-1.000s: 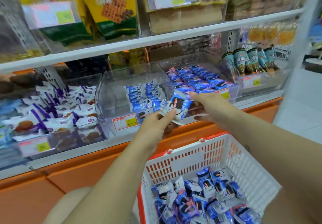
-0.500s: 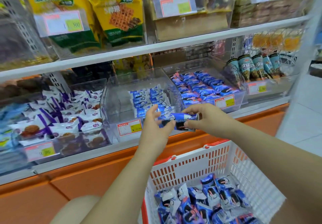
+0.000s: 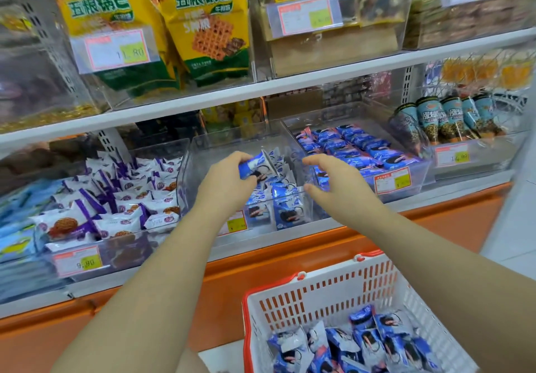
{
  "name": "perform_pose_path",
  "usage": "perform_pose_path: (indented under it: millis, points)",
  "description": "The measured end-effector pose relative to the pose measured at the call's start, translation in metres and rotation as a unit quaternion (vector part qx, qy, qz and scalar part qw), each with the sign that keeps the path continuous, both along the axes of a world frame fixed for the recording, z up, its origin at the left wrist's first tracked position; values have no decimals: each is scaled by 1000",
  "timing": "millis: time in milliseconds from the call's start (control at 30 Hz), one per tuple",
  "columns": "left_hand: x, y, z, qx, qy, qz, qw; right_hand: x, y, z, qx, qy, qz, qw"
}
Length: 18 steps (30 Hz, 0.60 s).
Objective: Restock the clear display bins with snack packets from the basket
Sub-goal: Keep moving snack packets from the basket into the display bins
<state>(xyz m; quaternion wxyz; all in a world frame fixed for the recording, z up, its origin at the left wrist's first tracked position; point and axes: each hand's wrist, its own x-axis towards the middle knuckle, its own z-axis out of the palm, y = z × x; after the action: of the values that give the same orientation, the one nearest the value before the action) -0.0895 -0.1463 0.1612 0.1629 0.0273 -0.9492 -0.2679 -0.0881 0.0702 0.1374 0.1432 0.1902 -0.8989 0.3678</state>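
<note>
My left hand grips a blue and white snack packet inside the middle clear bin, above the row of like packets standing there. My right hand hovers just right of it at the bin's right wall, fingers loosely curved, holding nothing. The white basket with a red rim sits at lower right and holds several more blue packets.
Left of the middle bin is a bin of purple and white packets; right of it a bin of blue packets, then cone snacks. Yellow bags fill the upper shelf. An orange ledge runs below the bins.
Both hands held the packet in front of the bin before. Now the left hand alone has carried it up into the middle bin, and the right hand has let go.
</note>
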Motion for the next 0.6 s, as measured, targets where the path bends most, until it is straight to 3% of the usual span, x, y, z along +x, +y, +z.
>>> perform_pose_path:
  millis: [100,233,367,467,600]
  points:
    - [-25,-10,-1,-50,-56,23,997,-13,-10,-10,88,-13,14,996]
    - [-46,-22,1,-141,-192,-7,971,-21,-12,-19,167,-10,16,986]
    - [-59,-29,-1,-188,-288,-30,938,-25,-8,-22,164,-2,19,986]
    - [-64,-31,-5,-155,-351,-53,922,-25,-5,-28,187,-1,28,982]
    - [-66,-24,-16,-231,-359,-75,901,-24,-6,-32,195,11,30,980]
